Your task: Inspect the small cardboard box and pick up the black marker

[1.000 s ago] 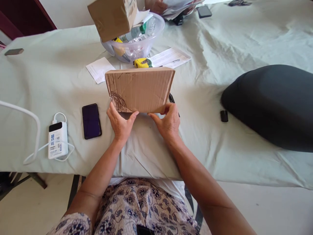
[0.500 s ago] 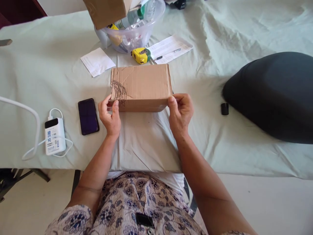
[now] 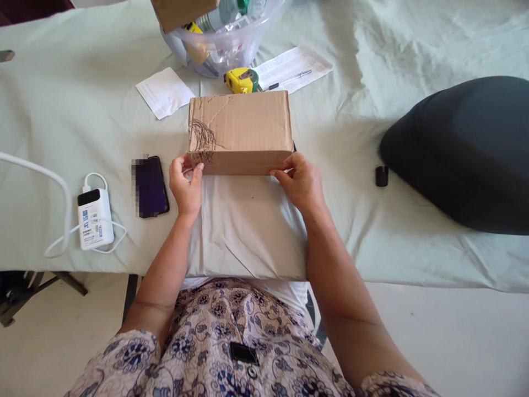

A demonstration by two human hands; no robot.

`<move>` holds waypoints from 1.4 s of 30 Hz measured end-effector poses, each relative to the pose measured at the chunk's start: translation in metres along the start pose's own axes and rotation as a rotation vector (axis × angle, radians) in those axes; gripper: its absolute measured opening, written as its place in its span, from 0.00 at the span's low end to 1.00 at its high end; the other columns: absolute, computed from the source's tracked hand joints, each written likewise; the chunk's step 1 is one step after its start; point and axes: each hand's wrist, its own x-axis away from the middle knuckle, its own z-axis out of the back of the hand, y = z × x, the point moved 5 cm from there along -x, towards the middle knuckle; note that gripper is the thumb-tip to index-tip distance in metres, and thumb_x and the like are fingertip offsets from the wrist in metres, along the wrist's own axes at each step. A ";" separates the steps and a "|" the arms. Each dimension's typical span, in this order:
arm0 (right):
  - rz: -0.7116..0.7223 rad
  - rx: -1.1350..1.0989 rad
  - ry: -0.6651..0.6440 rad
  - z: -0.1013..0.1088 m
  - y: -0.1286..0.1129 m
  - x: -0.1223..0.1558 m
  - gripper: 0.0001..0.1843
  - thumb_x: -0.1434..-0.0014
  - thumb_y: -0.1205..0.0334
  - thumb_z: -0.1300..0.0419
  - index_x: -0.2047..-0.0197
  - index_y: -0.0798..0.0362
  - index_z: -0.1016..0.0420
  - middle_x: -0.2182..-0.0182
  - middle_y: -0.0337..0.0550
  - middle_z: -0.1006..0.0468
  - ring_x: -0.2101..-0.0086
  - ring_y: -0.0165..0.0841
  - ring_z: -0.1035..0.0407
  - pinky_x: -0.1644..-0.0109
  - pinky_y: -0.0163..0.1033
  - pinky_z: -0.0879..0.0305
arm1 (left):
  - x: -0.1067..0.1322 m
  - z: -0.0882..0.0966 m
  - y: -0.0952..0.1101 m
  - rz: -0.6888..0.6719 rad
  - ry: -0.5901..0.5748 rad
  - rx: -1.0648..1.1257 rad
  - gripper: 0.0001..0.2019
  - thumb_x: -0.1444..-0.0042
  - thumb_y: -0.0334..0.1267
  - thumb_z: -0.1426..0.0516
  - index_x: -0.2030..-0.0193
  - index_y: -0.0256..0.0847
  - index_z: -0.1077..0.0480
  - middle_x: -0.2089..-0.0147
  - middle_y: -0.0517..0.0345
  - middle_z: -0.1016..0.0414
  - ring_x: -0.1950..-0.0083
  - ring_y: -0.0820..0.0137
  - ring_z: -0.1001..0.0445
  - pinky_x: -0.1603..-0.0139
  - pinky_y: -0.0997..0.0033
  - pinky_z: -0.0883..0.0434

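Note:
A brown cardboard box [image 3: 243, 124] with black pen scribbles on its left end sits on the cloth-covered table in front of me. My left hand [image 3: 185, 184] grips the box's near left corner, thumb in front and fingers round the side. At the near right corner, my right hand [image 3: 300, 179] has its thumb along the lower front edge and its fingers curled against the box. The underside and far side of the box are hidden. Just beyond it lie a yellow and green tape measure [image 3: 242, 80] and a pen [image 3: 291, 79] on a paper sheet [image 3: 312, 63].
Left of my left hand lie a phone [image 3: 152, 187] and a white power bank [image 3: 95, 220] with its cable. Behind stands a clear plastic basin [image 3: 264, 30] holding bottles. A large dark rounded object [image 3: 463, 154] and a small black cylinder [image 3: 382, 176] are at right.
My right thumb has shifted left and down to the box's lower front edge. The whole view has moved slightly, so the table's things appear higher. My left hand keeps its hold.

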 end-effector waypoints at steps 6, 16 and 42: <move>0.059 0.289 -0.024 -0.007 -0.005 0.004 0.05 0.46 0.64 0.38 0.65 0.49 0.29 0.64 0.43 0.22 0.66 0.38 0.31 0.59 0.43 0.36 | -0.002 -0.002 -0.006 0.042 -0.136 -0.344 0.16 0.48 0.23 0.36 0.57 0.41 0.33 0.60 0.55 0.23 0.59 0.62 0.22 0.50 0.59 0.23; 0.110 0.115 0.085 -0.011 -0.002 0.002 0.09 0.49 0.64 0.38 0.69 0.48 0.37 0.70 0.38 0.27 0.73 0.32 0.37 0.62 0.42 0.40 | 0.001 -0.004 -0.006 0.011 -0.123 -0.408 0.17 0.45 0.27 0.36 0.52 0.41 0.35 0.54 0.50 0.26 0.49 0.57 0.24 0.41 0.53 0.25; 0.236 -0.098 0.030 -0.025 -0.047 0.031 0.18 0.45 0.53 0.36 0.75 0.48 0.42 0.81 0.31 0.39 0.78 0.27 0.47 0.71 0.37 0.45 | 0.004 -0.013 0.013 -0.140 -0.212 -0.307 0.67 0.66 0.54 0.20 0.23 0.45 0.50 0.20 0.34 0.54 0.20 0.38 0.54 0.19 0.35 0.54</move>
